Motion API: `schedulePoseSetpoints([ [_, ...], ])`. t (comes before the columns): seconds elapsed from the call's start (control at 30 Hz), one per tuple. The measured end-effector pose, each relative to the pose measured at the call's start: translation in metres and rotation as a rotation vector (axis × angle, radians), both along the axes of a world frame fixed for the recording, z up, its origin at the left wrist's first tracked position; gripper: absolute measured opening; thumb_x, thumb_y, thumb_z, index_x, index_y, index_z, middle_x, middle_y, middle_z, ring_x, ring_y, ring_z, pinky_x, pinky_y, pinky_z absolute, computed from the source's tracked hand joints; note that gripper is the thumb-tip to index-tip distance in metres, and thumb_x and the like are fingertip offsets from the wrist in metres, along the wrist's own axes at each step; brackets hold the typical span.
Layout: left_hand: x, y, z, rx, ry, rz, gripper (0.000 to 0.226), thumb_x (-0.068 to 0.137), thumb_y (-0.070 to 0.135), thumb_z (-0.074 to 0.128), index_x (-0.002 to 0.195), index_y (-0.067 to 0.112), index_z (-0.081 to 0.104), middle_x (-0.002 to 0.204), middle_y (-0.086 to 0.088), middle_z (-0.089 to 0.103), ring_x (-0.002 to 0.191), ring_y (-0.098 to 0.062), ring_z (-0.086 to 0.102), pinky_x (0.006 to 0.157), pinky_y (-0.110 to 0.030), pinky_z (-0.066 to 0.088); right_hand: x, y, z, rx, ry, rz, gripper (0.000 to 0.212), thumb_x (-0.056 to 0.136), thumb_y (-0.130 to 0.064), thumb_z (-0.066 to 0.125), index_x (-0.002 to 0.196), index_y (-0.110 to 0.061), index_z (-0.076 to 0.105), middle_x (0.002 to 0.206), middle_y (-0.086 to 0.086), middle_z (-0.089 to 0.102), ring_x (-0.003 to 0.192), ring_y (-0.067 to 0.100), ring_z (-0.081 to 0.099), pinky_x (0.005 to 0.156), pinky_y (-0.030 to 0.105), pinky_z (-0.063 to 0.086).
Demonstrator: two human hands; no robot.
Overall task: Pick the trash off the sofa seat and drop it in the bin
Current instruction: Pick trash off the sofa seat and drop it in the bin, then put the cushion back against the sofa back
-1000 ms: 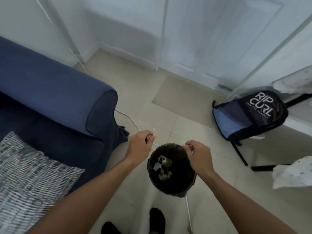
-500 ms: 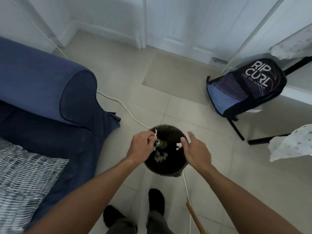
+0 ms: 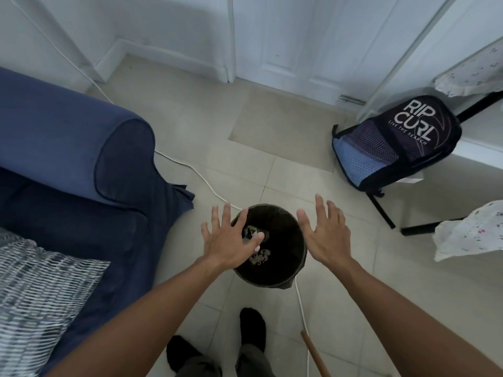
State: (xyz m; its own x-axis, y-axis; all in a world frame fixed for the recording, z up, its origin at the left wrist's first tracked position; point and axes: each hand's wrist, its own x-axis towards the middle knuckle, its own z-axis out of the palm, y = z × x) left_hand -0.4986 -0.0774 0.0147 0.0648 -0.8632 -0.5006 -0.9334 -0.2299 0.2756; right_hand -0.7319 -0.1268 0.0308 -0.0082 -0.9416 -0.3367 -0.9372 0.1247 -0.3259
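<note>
A round black bin (image 3: 283, 278) stands on the tiled floor just right of the blue sofa (image 3: 68, 164). Scraps of trash (image 3: 260, 256) lie at its bottom, pale crumpled bits and something green. My left hand (image 3: 228, 240) hovers over the bin's left rim with fingers spread and nothing in it. My right hand (image 3: 326, 235) is over the right rim, also spread and empty. The sofa seat is mostly outside the view.
A grey patterned cushion (image 3: 40, 289) lies on the sofa at lower left. A white cable (image 3: 196, 172) runs across the floor past the bin. A dark backpack (image 3: 394, 142) leans at the right by black furniture legs. A wooden stick (image 3: 315, 355) and my feet are below.
Both hands were pinching small scraps over the bin. They have opened wide and the scraps have dropped in. The view has tilted down a little.
</note>
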Motion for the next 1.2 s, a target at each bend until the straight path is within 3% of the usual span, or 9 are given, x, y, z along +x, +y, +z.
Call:
schedulePoseSetpoints([
  [0.13, 0.008, 0.000, -0.002, -0.076, -0.069, -0.002, 0.096, 0.075, 0.091, 0.007, 0.154, 0.039, -0.004, 0.163, -0.009, -0.020, 0.144, -0.032, -0.031, 0.114, -0.063, -0.014, 0.004, -0.003, 0.003, -0.003, 0.003, 0.024, 0.093, 0.082, -0.086, 0.001, 0.158, -0.033, 0.007, 0.167, 0.009, 0.011, 0.153, 0.031, 0.007, 0.118, 0.057, 0.019],
  [0.4, 0.022, -0.002, 0.005, -0.113, -0.094, 0.031, 0.097, 0.074, 0.092, 0.003, 0.153, 0.039, -0.010, 0.163, -0.008, -0.021, 0.143, -0.030, -0.035, 0.111, -0.061, -0.020, 0.019, -0.010, 0.014, -0.012, 0.011, 0.077, 0.099, 0.078, -0.089, -0.002, 0.159, -0.033, 0.007, 0.168, 0.008, 0.007, 0.154, 0.030, 0.002, 0.120, 0.056, 0.013],
  [0.63, 0.056, -0.012, 0.032, -0.145, -0.124, 0.110, 0.092, 0.077, 0.088, 0.007, 0.153, 0.039, -0.009, 0.164, -0.008, -0.017, 0.145, -0.031, -0.030, 0.114, -0.062, -0.015, 0.052, -0.035, 0.034, -0.048, 0.001, 0.155, 0.094, 0.081, -0.089, 0.002, 0.158, -0.036, 0.006, 0.168, 0.007, 0.006, 0.154, 0.028, 0.000, 0.119, 0.057, 0.009],
  [1.2, 0.246, 0.032, 0.134, -0.331, -0.235, 0.546, 0.085, 0.082, 0.086, 0.011, 0.154, 0.042, -0.004, 0.165, -0.004, -0.015, 0.145, -0.029, -0.029, 0.114, -0.059, -0.014, 0.278, -0.078, 0.140, -0.245, -0.002, 0.558, 0.093, 0.082, -0.087, 0.004, 0.158, -0.033, 0.012, 0.167, 0.010, 0.014, 0.152, 0.031, 0.008, 0.118, 0.056, 0.013],
])
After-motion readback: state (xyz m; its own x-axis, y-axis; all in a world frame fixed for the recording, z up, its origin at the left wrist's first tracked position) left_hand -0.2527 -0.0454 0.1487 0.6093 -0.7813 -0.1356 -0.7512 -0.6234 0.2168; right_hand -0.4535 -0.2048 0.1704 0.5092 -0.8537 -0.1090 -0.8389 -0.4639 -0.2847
